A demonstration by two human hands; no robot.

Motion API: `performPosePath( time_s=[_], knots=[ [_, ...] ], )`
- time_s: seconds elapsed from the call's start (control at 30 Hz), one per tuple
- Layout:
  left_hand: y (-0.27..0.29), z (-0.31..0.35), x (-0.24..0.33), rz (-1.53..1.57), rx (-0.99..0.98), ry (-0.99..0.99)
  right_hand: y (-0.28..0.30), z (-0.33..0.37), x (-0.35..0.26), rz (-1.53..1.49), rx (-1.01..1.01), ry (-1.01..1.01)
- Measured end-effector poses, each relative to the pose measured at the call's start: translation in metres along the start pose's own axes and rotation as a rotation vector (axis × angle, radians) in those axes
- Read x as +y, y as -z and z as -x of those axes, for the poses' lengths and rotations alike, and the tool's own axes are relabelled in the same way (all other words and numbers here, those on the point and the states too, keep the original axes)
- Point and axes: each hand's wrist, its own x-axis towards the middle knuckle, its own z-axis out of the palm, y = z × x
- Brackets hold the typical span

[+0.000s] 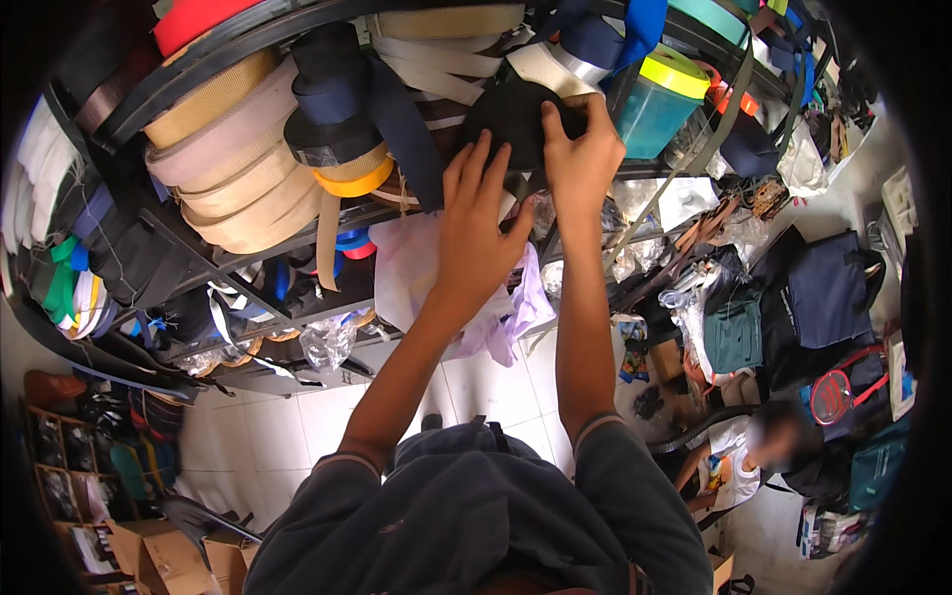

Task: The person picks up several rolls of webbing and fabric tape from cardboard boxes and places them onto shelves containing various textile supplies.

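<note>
A roll of black strap (511, 117) sits among the rolls on the upper shelf, straight ahead of me. My left hand (479, 213) holds its near left side, fingers laid along it and thumb lower down. From the right, my right hand (583, 157) grips the roll with bent fingers, some of them hidden against the black. Just behind the roll lies a cream strap roll (550, 71), with a navy roll (592, 42) beside it. Below my left hand hangs a thin lilac plastic bag (516, 317).
Stacked beige strap rolls (238, 198) fill the shelf at left, beside a hanging navy strap (405, 134). A teal tub with a yellow lid (659, 104) stands right of my hands. At lower right a person (739, 461) is near bags; cardboard boxes (164, 560) lie lower left.
</note>
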Motion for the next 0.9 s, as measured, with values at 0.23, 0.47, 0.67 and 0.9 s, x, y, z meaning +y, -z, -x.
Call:
performPosePath(
  time_s=[0.23,0.47,0.67,0.9],
  knots=[
    [0.007,-0.006,0.009,0.257,0.013,-0.039,0.028,-0.016,-0.025,-0.03,0.148,-0.033],
    [-0.001,-0.053,0.029,0.319,0.127,-0.124,0.006,-0.061,0.005,-0.452,0.082,-0.396],
    [-0.008,-0.071,0.024,0.199,0.162,-0.257,0.008,-0.055,0.008,-0.483,-0.094,-0.488],
    [-0.019,-0.089,0.015,0.413,0.091,-0.147,0.026,-0.038,-0.002,-0.375,-0.107,-0.304]
  ],
)
